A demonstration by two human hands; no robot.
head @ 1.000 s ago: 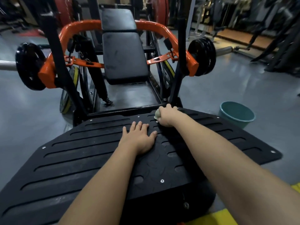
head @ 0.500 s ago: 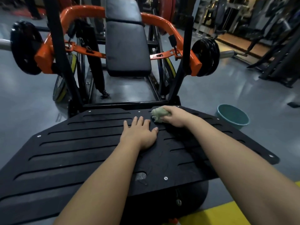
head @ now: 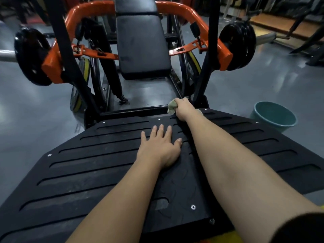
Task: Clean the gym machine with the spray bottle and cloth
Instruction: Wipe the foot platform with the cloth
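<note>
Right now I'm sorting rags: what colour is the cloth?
The cloth is pale green; head view.

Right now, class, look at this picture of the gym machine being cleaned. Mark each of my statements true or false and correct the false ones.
1. The right hand grips a cloth at the far edge of the black footplate. True.
2. The left hand holds a spray bottle. False: it lies flat on the footplate, fingers straight, holding nothing.
3. A teal bucket stands on the floor to the right of the footplate. True.
4. The machine's curved bar is blue. False: it is orange.
</note>
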